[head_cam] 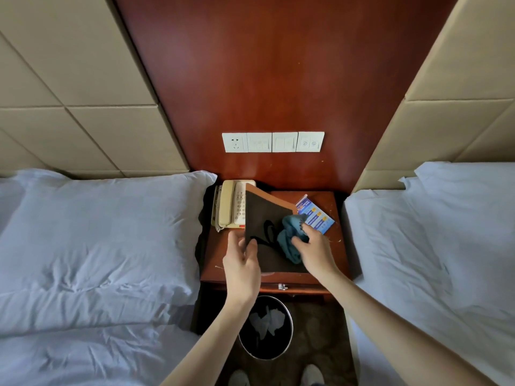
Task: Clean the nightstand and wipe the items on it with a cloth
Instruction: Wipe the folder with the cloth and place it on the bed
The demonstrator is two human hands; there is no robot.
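Left of centre, cream corded telephone (231, 204) on reddish wooden nightstand (216, 256), apparently unwiped. Left hand (242, 263) gripping edge of tilted dark brown flat board (264, 215) at centre. Bunched blue cloth (289, 240) pressed to its face, clutched in right hand (316, 250). Further right, blue printed cards (316, 218) waiting. Early-to-midway, probably; tabletop left to do.

Print on the blue cards (320, 222) is too small to read

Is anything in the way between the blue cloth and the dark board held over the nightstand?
Nothing visible. The right hand holds the blue cloth directly against the dark board, which the left hand grips by its edge, tilted up above the nightstand.
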